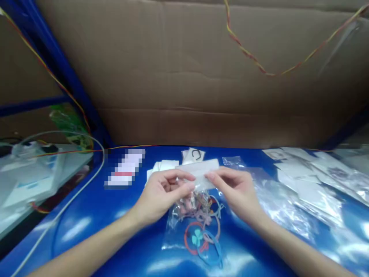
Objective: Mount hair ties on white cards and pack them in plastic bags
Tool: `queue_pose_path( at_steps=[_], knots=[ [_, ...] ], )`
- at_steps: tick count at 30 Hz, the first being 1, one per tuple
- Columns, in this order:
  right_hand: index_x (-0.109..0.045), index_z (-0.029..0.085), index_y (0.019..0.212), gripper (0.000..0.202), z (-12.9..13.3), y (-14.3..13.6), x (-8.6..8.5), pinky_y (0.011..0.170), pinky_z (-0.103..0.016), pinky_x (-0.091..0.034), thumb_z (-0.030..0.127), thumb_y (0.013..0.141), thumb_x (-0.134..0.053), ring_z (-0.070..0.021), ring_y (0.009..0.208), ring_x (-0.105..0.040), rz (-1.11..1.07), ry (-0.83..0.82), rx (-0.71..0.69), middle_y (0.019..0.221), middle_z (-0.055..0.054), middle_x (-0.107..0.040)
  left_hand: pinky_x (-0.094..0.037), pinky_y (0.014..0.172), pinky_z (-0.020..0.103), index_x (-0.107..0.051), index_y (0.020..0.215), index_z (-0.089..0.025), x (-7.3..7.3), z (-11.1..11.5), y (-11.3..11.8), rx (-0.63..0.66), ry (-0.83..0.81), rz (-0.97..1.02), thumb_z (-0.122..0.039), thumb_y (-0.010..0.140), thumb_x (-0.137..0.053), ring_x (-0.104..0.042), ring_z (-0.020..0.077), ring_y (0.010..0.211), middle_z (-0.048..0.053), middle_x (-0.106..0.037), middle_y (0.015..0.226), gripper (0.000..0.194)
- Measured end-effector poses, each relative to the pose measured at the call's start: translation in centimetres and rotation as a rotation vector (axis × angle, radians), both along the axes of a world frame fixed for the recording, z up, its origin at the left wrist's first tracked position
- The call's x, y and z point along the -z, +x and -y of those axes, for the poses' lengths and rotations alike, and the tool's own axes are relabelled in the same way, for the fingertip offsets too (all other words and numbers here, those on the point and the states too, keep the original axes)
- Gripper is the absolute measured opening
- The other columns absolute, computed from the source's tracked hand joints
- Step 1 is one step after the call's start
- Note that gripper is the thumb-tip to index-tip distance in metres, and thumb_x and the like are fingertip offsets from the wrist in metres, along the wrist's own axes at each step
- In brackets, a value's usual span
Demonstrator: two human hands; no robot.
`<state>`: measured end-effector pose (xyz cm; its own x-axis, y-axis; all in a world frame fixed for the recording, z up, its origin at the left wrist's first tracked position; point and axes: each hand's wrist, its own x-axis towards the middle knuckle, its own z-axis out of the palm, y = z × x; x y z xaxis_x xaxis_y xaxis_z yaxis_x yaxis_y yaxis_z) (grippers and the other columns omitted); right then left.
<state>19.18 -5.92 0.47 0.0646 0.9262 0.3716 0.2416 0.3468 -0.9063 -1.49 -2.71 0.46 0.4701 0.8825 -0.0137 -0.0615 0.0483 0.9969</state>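
Both hands meet at the middle of the blue table around a white card (201, 169). My left hand (164, 190) is closed, thumb and forefinger pinching near the card's lower left edge. On the other side my right hand (238, 188) pinches the card's right part between thumb and finger. Just below lies a clear plastic bag (173, 231) beside a pile of small hair ties (196, 207), partly hidden by the hands. Nearer to me are a red hair tie (186, 240), a blue hair tie (213, 261) and a turquoise flower-shaped charm (197, 237).
Several white cards (165, 166) lie behind my left hand, and a dark curved hair tie (196, 154) rests on white packaging. Clear bags (276, 200) and packed cards (314, 196) spread over the right side. A cardboard wall (201, 84) closes the back; a pale cable (72, 200) crosses the left.
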Motion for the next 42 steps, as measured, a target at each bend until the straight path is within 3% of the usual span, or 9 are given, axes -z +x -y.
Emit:
queue_pose_path(
  at_steps=[4,8,13,16,18,21,30,38,42],
  knots=[
    [-0.081,0.020,0.079,0.018,0.0,0.1,0.1,0.055,-0.026,-0.044,0.032,0.089,-0.071,-0.0166,0.064,-0.063,0.126,0.074,0.045,0.073,-0.003,-0.074,-0.059,0.050,0.025,-0.074,0.099,-0.016,0.3,-0.2,-0.2,-0.007,0.019,-0.061,-0.034,0.079,-0.082,-0.074,0.0198,0.056,0.003,-0.078,0.070,0.028],
    [-0.081,0.021,0.087,0.017,-0.2,0.5,-0.1,0.064,-0.028,-0.052,0.034,0.089,-0.071,-0.0189,0.077,-0.070,0.023,0.070,0.065,0.088,-0.005,-0.079,-0.059,0.055,0.023,-0.077,0.093,-0.015,0.4,-0.4,-0.2,-0.071,0.083,-0.106,-0.033,0.077,-0.084,-0.074,0.0175,0.058,0.004,-0.079,0.071,0.024],
    [-0.079,0.018,0.098,0.023,-1.4,1.6,-0.2,0.043,-0.024,-0.041,0.036,0.084,-0.076,-0.0103,0.046,-0.052,-0.100,-0.004,0.151,0.065,0.000,-0.068,-0.058,0.046,0.026,-0.075,0.092,-0.016,0.4,-0.2,0.1,-0.014,0.008,-0.073,-0.034,0.076,-0.083,-0.072,0.0194,0.049,0.003,-0.078,0.068,0.025],
    [-0.071,0.019,0.109,0.032,-2.0,2.1,-0.2,0.037,-0.022,-0.038,0.034,0.082,-0.078,-0.0072,0.040,-0.048,-0.195,-0.025,0.086,0.075,0.000,-0.069,-0.056,0.043,0.024,-0.075,0.092,-0.016,0.3,0.0,0.2,0.015,-0.023,-0.073,-0.034,0.077,-0.083,-0.071,0.0187,0.045,0.003,-0.078,0.067,0.025],
    [-0.061,0.023,0.119,0.042,-2.1,2.1,-0.3,0.034,-0.022,-0.040,0.033,0.082,-0.077,-0.0081,0.040,-0.053,-0.265,-0.031,0.020,0.087,-0.002,-0.071,-0.055,0.043,0.022,-0.075,0.092,-0.016,0.3,0.0,0.2,0.027,-0.017,-0.100,-0.033,0.078,-0.083,-0.071,0.0184,0.045,0.003,-0.077,0.063,0.024],
    [-0.048,0.026,0.131,0.058,-2.0,2.0,-0.5,0.032,-0.020,-0.041,0.031,0.082,-0.078,-0.0115,0.043,-0.059,-0.303,-0.058,-0.037,0.088,-0.001,-0.071,-0.054,0.042,0.021,-0.076,0.090,-0.015,0.3,-0.1,0.0,0.031,-0.005,-0.135,-0.033,0.078,-0.082,-0.070,0.0183,0.044,0.002,-0.074,0.056,0.023],
    [-0.060,0.017,0.125,0.053,-2.7,2.6,0.3,0.030,-0.018,-0.039,0.034,0.079,-0.081,-0.0084,0.040,-0.054,-0.398,-0.160,-0.075,0.080,-0.001,-0.070,-0.057,0.043,0.023,-0.075,0.084,-0.015,0.3,-0.2,-0.1,0.039,-0.045,-0.126,-0.035,0.076,-0.084,-0.072,0.0199,0.047,0.002,-0.075,0.058,0.023],
    [-0.058,0.019,0.123,0.053,-2.4,2.0,0.2,0.029,-0.017,-0.043,0.031,0.078,-0.082,-0.0116,0.046,-0.062,-0.475,-0.272,-0.156,0.082,0.000,-0.070,-0.058,0.043,0.026,-0.072,0.085,-0.017,0.2,-0.2,-0.1,0.040,-0.053,-0.088,-0.035,0.075,-0.085,-0.072,0.0208,0.049,0.003,-0.076,0.061,0.024],
    [-0.056,0.017,0.125,0.055,-2.4,2.0,0.3,0.029,-0.017,-0.044,0.030,0.078,-0.082,-0.0127,0.048,-0.064,-0.534,-0.273,-0.130,0.081,-0.001,-0.070,-0.058,0.043,0.025,-0.071,0.084,-0.017,0.1,-0.2,-0.1,0.055,-0.035,-0.098,-0.035,0.077,-0.083,-0.072,0.0201,0.049,0.003,-0.076,0.062,0.023]
  ],
)
